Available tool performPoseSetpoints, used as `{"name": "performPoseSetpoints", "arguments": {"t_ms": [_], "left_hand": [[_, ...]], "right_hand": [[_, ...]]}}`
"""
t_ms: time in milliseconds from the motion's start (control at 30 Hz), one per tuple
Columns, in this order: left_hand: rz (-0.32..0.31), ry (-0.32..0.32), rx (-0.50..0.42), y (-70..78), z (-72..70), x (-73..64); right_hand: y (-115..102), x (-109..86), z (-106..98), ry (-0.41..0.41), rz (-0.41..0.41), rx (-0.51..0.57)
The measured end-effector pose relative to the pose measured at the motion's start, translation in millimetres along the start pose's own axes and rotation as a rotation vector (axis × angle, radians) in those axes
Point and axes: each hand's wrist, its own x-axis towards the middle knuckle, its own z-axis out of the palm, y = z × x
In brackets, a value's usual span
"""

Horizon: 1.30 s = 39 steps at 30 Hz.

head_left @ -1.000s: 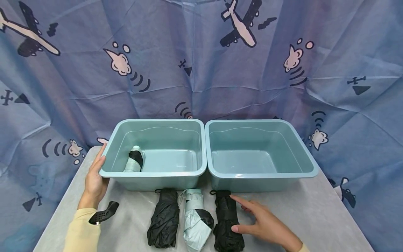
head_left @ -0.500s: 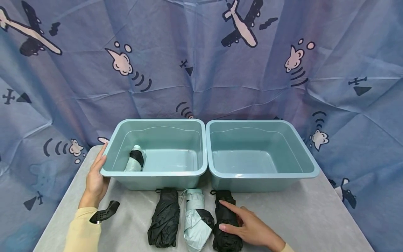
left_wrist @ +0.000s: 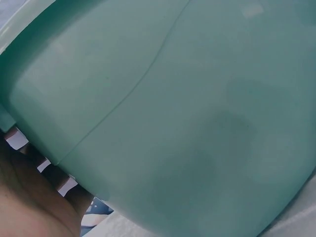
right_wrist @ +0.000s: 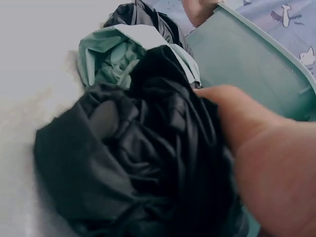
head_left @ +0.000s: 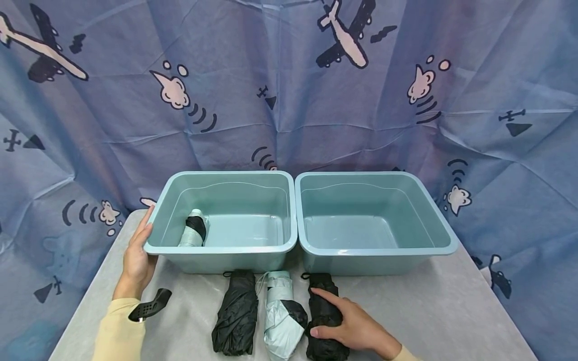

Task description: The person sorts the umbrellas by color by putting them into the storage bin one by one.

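My left hand [head_left: 137, 263] rests against the left side of the left light-green bin [head_left: 221, 249], its fingers straight along the rim. A light-green and black folded umbrella [head_left: 193, 229] lies inside that bin. Three more folded umbrellas lie in a row before the bins: a black one [head_left: 236, 316], a pale-green one [head_left: 282, 321] and a right-hand black umbrella [head_left: 322, 311]. My right hand [head_left: 356, 326] grips this last one from above, thumb and index finger across it; the other fingers are hidden. The right wrist view shows its bunched black fabric [right_wrist: 143, 163] up close.
A second light-green bin [head_left: 375, 251] stands against the first on the right. Both sit on a grey table [head_left: 460, 311]. A blue curtain [head_left: 289, 100] printed with planes hangs behind. A black band [head_left: 150, 305] is on the left wrist.
My right hand has moved left over the right-hand black umbrella and taken hold of it. The left hand stays at the bin.
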Motion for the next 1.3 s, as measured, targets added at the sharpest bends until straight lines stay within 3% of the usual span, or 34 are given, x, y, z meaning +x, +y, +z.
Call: {"name": "performPoseSetpoints", "arguments": {"t_ms": [200,367,533,733,867,1033,1133,1300], "left_hand": [[-0.014,-0.004,-0.011,0.0,0.4,0.1],[-0.013,-0.006,0.001,-0.2,0.1,0.3],[-0.008,-0.008,0.012,0.0,-0.3,0.4],[-0.006,-0.002,0.010,0.2,-0.6,0.2],[-0.014,-0.001,0.013,0.9,-0.2,-0.3],[-0.013,-0.007,0.005,1.3,-0.4,0.0],[-0.009,-0.008,0.002,1.0,-0.9,0.6],[-0.006,-0.009,-0.020,0.3,-1.6,0.4]], "right_hand": [[5,-8.3,0,0.036,-0.020,0.078],[-2,-22.2,-3,0.080,-0.050,0.048],[-21,-40.0,-13,0.116,-0.159,-0.004],[-46,-58.8,-31,0.148,-0.326,0.047],[-59,-66.7,-43,0.157,-0.355,0.086],[-69,-65.7,-59,0.187,-0.447,0.184],[-72,-57.9,-71,0.214,-0.555,0.256],[-78,-40.3,-95,0.230,-0.580,0.358]]}}
